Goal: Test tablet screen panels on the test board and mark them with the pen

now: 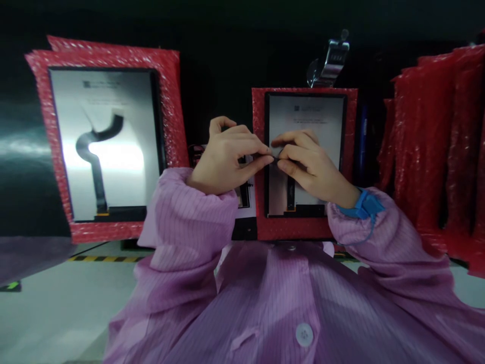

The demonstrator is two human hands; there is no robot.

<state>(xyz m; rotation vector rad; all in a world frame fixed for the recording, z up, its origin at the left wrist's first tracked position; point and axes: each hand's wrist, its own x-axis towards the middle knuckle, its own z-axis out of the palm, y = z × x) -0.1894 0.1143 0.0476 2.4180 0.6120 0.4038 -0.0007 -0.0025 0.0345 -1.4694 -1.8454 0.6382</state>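
Note:
Over the left side of the right-hand display panel point(322, 139), both hands are closed in a pinch with fingertips almost meeting. My left hand point(233, 156) comes in from the left and grips a small dark bit, which looks like the end of the panel's flex cable point(291, 194). From the other side, my right hand point(312, 164) pinches the same dark bit between thumb and fingers. The cable rises from the panel's lower edge and its upper part is hidden under my right hand. Red bubble wrap point(280, 230) lies beneath the panel.
To the left, another display panel point(113, 187) with a curved black flex cable point(97, 177) rests on red bubble wrap point(172, 111). A metal tally counter point(335, 55) stands behind the right panel. Bubble-wrap sheets point(428, 141) and a blue pen point(363, 134) are at right.

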